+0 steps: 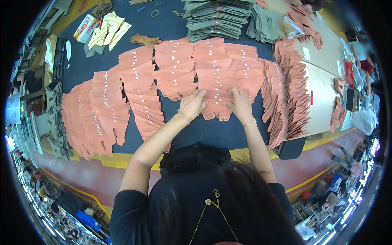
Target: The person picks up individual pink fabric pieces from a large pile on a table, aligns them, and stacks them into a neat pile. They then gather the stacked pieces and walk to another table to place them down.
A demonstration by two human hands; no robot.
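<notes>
Salmon-pink cut fabric pieces (218,104) lie fanned in an overlapping column in front of me, small white labels running down the middle. My left hand (192,105) is closed on the left edge of the lower pieces, thumb and fingers curled in. On the opposite edge, my right hand (241,105) grips the same pieces with bent fingers. The undersides of the pieces between my hands are hidden. Just left of my left hand, a shorter column of similar pieces (175,85) overlaps in the same way.
Many more salmon columns spread to the left (98,110) and right (273,94) on the dark table (196,134). Grey-green stacks (216,20) stand at the back. Pale yellow pieces (110,30) and a brown bundle (145,40) lie back left. A beige board (322,106) adjoins on the right.
</notes>
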